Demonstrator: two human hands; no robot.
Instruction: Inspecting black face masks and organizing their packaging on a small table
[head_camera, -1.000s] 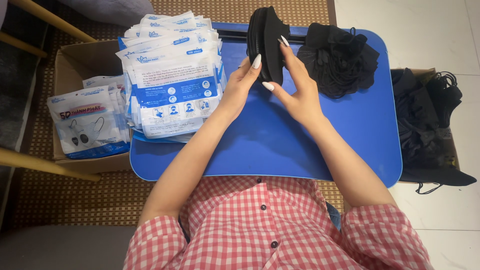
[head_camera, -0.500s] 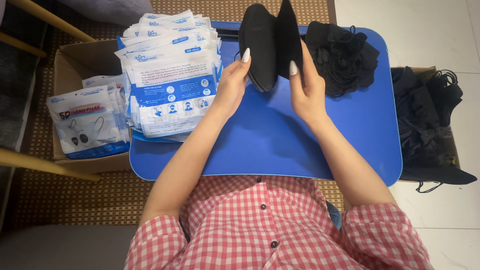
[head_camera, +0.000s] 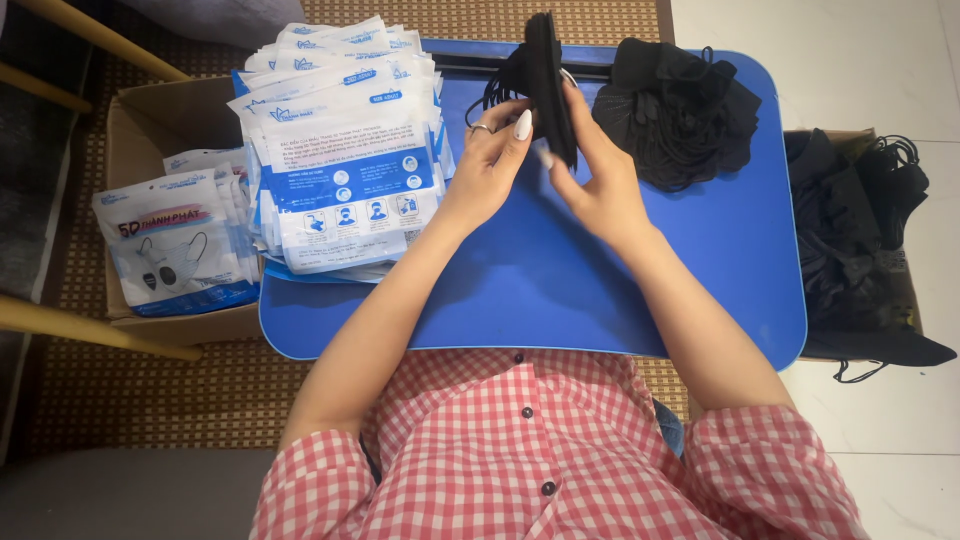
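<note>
**Folded black mask held edge-on between both hands above blue tray**

The left hand (head_camera: 490, 160) and right hand (head_camera: 590, 180) together grip a folded black fabric face mask (head_camera: 548, 85), held upright and edge-on above the far part of the blue plastic lap tray (head_camera: 620, 290). Left fingers are curled closed on the mask's near side; right fingers press its opposite side, thumb beneath. Its ear loops hang toward the left. A loose heap of black masks (head_camera: 680, 110) lies just right of the hands on the tray. A stack of white-and-blue printed plastic pouches (head_camera: 345, 150) occupies the tray's left end. A cardboard box (head_camera: 150, 130) of packed pouches stands left of the tray.
</note>
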